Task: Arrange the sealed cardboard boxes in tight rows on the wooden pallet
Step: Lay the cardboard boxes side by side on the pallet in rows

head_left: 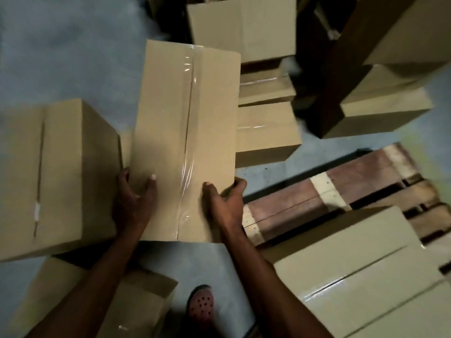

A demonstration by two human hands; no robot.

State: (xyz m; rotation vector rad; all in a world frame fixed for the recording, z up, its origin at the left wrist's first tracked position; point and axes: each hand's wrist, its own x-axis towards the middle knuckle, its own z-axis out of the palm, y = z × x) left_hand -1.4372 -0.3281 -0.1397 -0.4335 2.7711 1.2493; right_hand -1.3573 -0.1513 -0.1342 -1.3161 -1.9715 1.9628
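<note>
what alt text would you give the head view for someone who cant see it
Seen from above, a person's left hand and right hand grip the near end of a taped cardboard box above a grey floor. To its right lies a wooden pallet with one box on the pallet; more boxes stand around.

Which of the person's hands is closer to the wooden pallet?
The right hand, gripping the taped box's near right corner beside the pallet. The left hand grips the box's opposite side.

Tan cardboard boxes (185, 132); reddish-brown wooden pallet (353, 181); grey-blue floor (61, 52); pink perforated shoe (201, 306)
</note>
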